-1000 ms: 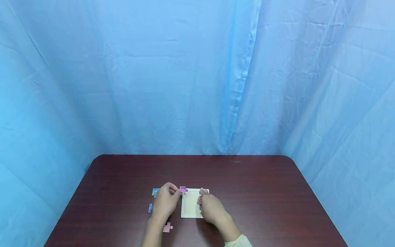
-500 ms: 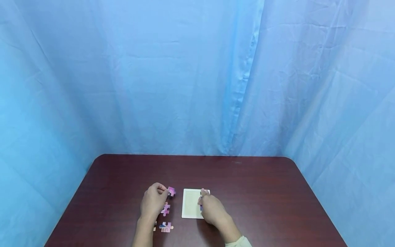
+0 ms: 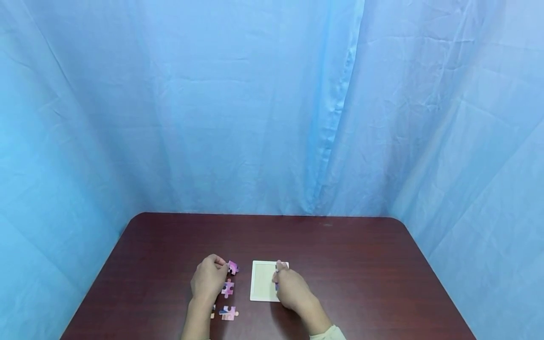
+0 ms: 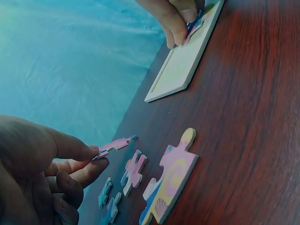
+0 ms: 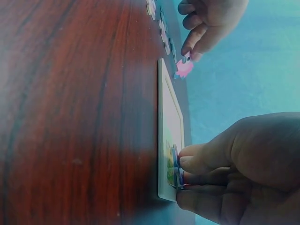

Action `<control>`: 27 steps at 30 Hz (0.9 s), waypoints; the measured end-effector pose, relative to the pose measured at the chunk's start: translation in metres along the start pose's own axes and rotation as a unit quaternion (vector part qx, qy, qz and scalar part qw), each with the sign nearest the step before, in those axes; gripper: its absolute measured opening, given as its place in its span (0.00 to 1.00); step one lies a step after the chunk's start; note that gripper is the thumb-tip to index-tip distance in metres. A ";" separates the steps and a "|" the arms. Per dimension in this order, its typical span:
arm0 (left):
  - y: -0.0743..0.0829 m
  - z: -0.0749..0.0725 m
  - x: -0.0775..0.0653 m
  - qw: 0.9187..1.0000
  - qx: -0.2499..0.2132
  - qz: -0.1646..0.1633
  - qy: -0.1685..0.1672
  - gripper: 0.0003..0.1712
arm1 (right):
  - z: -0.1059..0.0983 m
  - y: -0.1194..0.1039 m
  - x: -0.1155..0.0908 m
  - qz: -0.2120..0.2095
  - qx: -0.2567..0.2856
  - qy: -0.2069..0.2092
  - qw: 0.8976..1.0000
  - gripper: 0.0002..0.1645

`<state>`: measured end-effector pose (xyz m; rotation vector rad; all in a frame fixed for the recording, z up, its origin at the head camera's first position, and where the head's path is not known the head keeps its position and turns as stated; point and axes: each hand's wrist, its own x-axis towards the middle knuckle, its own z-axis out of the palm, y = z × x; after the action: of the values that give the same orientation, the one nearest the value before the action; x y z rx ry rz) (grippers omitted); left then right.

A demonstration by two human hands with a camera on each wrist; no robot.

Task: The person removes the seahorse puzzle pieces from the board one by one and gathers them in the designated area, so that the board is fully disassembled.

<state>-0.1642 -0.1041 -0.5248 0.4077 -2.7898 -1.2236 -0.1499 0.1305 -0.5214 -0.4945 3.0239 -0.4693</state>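
Note:
My left hand [image 3: 207, 279] pinches a pink jigsaw piece [image 4: 115, 146] between thumb and fingertips, raised above the table left of the tray. Below it lie a pink and purple jigsaw piece [image 3: 228, 289] and a pink and yellow one [image 4: 174, 178]. A pale square puzzle tray [image 3: 253, 283] rests on the table. Over its right side is my right hand [image 3: 293, 287], which pinches a blue-edged jigsaw piece [image 5: 177, 161] at the tray's surface. A green and yellow printed patch [image 5: 169, 168] shows under those fingers. The hand hides most of this side.
Bluish jigsaw pieces [image 4: 106, 193] lie on the table beyond the pink ones, partly covered by the left hand in the head view. The dark wooden table [image 3: 348, 264] ends at a blue curtain [image 3: 238, 118] behind.
My left hand has moved left, away from the tray's upper left corner, carrying the pink jigsaw piece, whose angle has changed. The right hand stays nearly in place on the tray.

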 end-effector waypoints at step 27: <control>-0.004 0.001 -0.001 1.000 0.020 0.000 0.000 0.07 | -0.001 0.006 0.000 -0.017 0.009 0.001 1.000 0.19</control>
<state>-0.1627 -0.1052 -0.5283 0.4120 -2.8185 -1.1690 -0.1521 0.1356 -0.5223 -0.5445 3.0143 -0.4971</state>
